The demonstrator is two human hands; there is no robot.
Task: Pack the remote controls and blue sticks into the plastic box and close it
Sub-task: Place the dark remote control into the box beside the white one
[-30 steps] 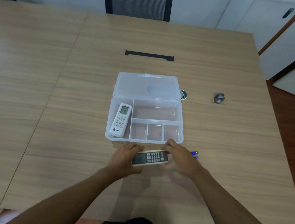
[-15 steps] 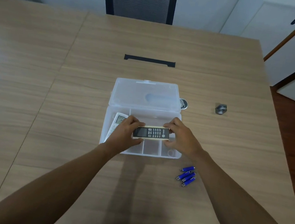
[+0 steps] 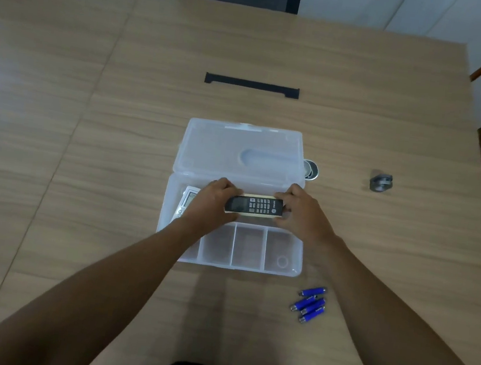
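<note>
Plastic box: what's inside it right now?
The plastic box holds a white remote in its left compartment, mostly covered by the left hand. Both hands hold the dark remote over the long rear compartment; its floor is hidden. The three front compartments look empty.

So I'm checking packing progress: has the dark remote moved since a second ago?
Yes. The dark remote has gone away from the person, from the table in front of the plastic box to over its long rear compartment, held by both hands.

dark remote [image 3: 254, 205] carried over box's [image 3: 295, 268] long compartment
</note>
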